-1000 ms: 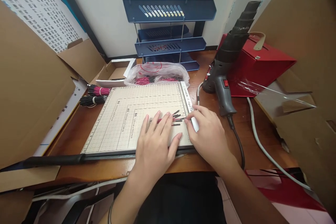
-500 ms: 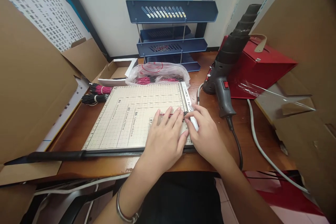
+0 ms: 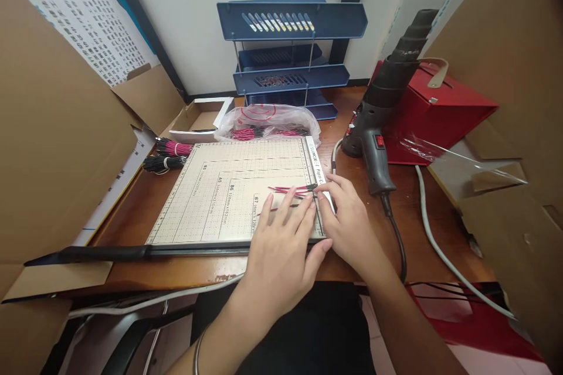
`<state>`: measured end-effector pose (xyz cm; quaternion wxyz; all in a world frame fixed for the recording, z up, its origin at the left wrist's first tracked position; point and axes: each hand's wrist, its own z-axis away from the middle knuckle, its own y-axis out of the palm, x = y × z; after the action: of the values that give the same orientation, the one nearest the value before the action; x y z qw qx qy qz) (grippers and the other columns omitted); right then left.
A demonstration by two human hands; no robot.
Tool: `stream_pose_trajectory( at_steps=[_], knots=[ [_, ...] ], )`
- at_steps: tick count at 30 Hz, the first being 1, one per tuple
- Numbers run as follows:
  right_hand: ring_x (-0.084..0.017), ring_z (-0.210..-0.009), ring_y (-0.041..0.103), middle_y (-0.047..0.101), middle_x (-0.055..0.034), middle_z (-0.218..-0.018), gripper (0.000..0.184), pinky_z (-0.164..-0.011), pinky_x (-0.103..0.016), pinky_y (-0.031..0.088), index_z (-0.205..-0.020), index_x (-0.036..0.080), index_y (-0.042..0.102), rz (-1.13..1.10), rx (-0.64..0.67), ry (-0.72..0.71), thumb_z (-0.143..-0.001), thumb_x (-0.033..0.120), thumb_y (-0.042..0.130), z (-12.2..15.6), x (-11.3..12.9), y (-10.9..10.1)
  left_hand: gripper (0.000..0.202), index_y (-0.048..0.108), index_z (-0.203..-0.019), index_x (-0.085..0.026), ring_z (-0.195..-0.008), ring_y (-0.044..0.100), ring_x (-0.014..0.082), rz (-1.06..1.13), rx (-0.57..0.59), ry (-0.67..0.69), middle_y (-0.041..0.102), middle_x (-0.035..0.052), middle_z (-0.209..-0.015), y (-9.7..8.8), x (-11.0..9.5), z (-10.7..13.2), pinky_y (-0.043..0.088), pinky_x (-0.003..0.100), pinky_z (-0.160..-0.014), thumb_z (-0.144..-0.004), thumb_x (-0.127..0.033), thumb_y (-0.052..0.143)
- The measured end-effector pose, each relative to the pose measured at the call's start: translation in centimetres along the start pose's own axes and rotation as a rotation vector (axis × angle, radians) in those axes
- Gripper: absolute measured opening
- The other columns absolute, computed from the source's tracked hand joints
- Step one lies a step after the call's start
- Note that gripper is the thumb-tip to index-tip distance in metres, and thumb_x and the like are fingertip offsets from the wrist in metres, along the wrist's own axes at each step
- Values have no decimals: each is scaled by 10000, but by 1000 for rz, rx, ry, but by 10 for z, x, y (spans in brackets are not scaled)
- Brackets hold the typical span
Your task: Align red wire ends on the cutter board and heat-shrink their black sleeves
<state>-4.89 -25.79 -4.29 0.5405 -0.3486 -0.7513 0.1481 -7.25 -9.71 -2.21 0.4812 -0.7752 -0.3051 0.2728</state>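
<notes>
A beige paper cutter board (image 3: 220,193) with a printed grid lies on the wooden desk. Several short red wires with black ends (image 3: 290,190) lie near its right ruler edge (image 3: 317,165). My left hand (image 3: 284,240) rests flat on the board, fingers stretched over the wires. My right hand (image 3: 349,225) lies beside it at the ruler edge, fingertips touching the black wire ends; nothing is plainly gripped.
A black heat gun (image 3: 380,111) stands right of the board, its cord (image 3: 398,234) running toward me. A red box (image 3: 433,111) sits behind it. A plastic bag of wires (image 3: 268,123), wire bundles (image 3: 169,155), blue trays (image 3: 290,53) and cardboard (image 3: 57,146) surround the board.
My left hand slid right, gathering the wires against the ruler edge, then drew back slightly toward me. The right hand stayed at the ruler edge.
</notes>
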Motion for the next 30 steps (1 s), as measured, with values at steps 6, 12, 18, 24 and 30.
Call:
stream_pose_trajectory(
  at_steps=[6, 12, 18, 24, 30],
  knots=[
    [-292, -1216, 612, 646, -137, -1294, 268, -1049, -506, 476, -1183, 199, 603, -11, 69, 55, -955, 292, 496, -2, 4, -3, 606, 505, -1489, -89, -1518, 316, 397, -100, 2, -129, 403, 111, -1616, 2, 14, 10, 327, 636, -1204, -1061, -501, 381],
    [-298, -1293, 598, 615, -133, -1418, 483, -1067, -501, 474, -1446, 205, 479, -68, 179, 180, -1005, 381, 392, -3, 3, -9, 646, 457, -1538, -178, -1555, 241, 353, -117, 73, -75, 321, 28, -1659, 10, 9, -4, 296, 625, -1233, -1066, -578, 273],
    [-267, -1377, 515, 549, -129, -1481, 483, -1150, -461, 413, -1435, 178, 477, -24, 195, 114, -1000, 380, 421, -3, 2, -5, 686, 422, -1547, -131, -1549, 277, 301, -147, 107, -119, 379, 30, -1630, 5, 22, -8, 251, 596, -1263, -1076, -567, 181],
    [-275, -1246, 569, 587, -106, -1361, 335, -1062, -475, 450, -1295, 216, 537, 29, 164, 78, -1014, 340, 401, -4, 2, 0, 687, 441, -1534, -131, -1521, 344, 296, -151, 119, -109, 431, 48, -1605, 8, 23, -4, 258, 586, -1260, -1073, -582, 204],
    [-256, -1080, 605, 603, -97, -1211, 234, -964, -443, 472, -1030, 213, 559, 25, 183, 64, -1033, 308, 345, -5, 4, -1, 679, 426, -1546, -127, -1500, 384, 304, -172, 100, -100, 414, 71, -1611, 10, 20, 0, 311, 571, -1238, -1069, -577, 250]
  ],
)
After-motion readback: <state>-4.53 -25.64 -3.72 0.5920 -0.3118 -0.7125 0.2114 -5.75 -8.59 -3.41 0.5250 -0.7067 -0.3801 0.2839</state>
